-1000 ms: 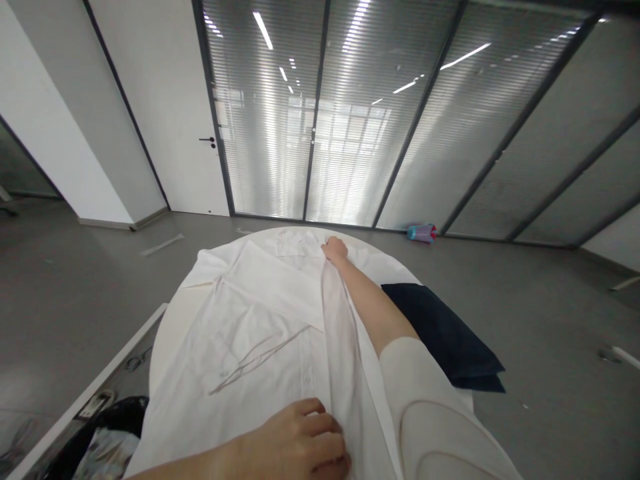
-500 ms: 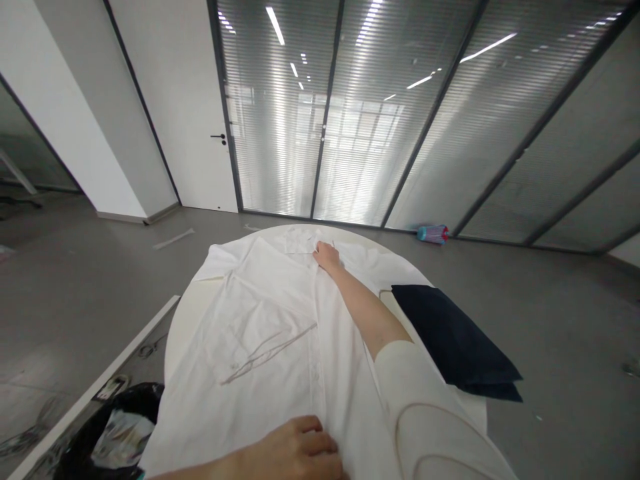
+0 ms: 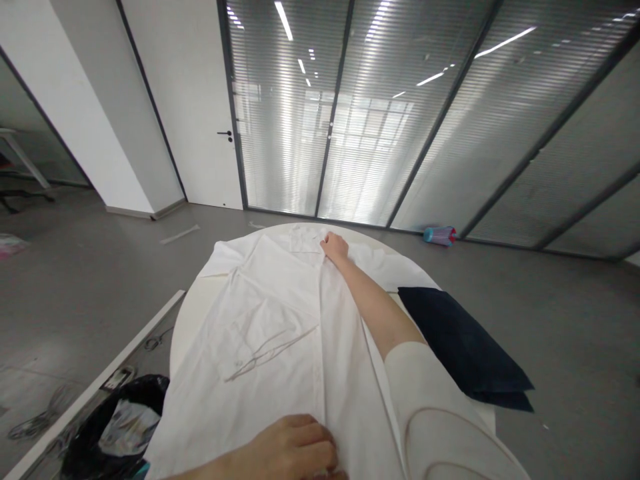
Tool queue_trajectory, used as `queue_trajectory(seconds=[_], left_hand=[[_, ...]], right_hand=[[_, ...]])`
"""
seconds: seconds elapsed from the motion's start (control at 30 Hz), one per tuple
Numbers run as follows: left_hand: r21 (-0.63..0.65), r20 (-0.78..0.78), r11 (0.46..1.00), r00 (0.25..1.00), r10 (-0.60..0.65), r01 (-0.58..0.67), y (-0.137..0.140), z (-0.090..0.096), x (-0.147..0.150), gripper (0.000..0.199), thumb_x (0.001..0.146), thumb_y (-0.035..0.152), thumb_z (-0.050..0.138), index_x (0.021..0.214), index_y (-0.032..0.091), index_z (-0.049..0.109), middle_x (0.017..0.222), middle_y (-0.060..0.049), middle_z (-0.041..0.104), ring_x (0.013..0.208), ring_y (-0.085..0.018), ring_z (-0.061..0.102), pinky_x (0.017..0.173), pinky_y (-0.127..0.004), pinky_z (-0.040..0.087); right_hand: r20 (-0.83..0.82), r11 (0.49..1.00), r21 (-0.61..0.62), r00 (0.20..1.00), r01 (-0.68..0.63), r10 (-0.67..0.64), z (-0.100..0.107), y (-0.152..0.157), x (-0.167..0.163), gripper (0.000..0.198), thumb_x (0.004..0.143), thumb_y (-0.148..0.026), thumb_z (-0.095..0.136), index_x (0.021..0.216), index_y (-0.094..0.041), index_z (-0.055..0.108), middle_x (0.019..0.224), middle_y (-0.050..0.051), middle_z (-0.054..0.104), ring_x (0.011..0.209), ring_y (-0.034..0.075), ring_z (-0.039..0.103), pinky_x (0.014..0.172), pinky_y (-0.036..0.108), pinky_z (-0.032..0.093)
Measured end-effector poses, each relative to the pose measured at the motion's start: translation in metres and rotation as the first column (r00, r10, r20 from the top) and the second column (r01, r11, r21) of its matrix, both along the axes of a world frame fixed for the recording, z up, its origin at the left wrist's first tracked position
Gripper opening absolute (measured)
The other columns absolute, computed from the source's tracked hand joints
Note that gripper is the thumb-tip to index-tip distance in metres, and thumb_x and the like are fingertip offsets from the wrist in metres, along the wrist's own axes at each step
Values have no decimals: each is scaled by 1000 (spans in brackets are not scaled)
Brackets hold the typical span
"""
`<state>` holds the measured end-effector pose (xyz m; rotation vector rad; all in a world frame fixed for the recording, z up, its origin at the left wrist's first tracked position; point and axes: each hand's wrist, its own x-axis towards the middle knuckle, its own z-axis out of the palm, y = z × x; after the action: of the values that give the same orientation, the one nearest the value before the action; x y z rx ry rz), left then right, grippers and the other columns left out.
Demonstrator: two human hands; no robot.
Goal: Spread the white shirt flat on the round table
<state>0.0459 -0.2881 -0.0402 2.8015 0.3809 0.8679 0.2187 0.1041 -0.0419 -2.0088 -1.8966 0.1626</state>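
Now the shirt (image 3: 280,320) lies long, running away from me. My right hand (image 3: 334,247) pinches its far collar end; my left hand (image 3: 295,453) presses flat near me.

left hand (image 3: 295,452): I see it cut off by the bottom edge.
table (image 3: 187,320): mostly hidden under the white shirt (image 3: 280,333).
black bag (image 3: 115,427): contents unclear to me.

A grey floor (image 3: 575,320) is seen all around a round white table (image 3: 186,320). Big glass walls with blinds (image 3: 380,127) are lit by long ceiling lights. A white door (image 3: 200,113) is shut on the left.
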Motion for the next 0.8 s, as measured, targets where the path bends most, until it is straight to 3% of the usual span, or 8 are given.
queue_trajectory(seconds=[0.2,0.33,0.5,0.7,0.8], left_hand=[[32,-35,999,999,-11,12,0,-11,10,21,103,18,44,91,14,61,77,-4,60,75,-14,61,68,-23,50],[8,-7,1000,1000,1,-1,-4,-17,10,26,104,19,40,88,14,59,72,-3,57,68,-14,56,61,-23,47],[-117,77,993,997,0,9,-12,-32,-1,27,104,22,45,80,15,55,70,-1,53,65,-10,53,62,-19,46],[-123,-37,991,998,42,-47,-14,-37,-10,25,104,27,44,87,15,59,73,-4,57,68,-14,57,64,-24,48],[-213,15,975,998,58,-54,-15,-44,-12,25,104,28,45,87,15,58,75,-5,62,71,-14,60,67,-24,50]], right_hand=[[-125,985,15,978,172,-169,8,9,36,31,90,-35,51,109,-18,68,110,14,71,105,27,66,86,35,52],[-158,992,47,981,118,-110,8,12,46,27,86,-30,55,105,-18,69,107,11,73,105,23,67,87,30,51],[-151,994,111,988,-13,30,6,18,20,27,89,-29,50,109,-20,66,106,5,73,103,18,67,90,26,49],[-75,993,34,991,-113,115,-28,12,-7,24,83,-33,64,103,-20,68,109,10,72,104,25,66,90,33,49],[-56,993,8,992,-117,117,-43,7,-7,27,84,-35,64,106,-19,69,112,12,71,105,26,66,89,33,50]])
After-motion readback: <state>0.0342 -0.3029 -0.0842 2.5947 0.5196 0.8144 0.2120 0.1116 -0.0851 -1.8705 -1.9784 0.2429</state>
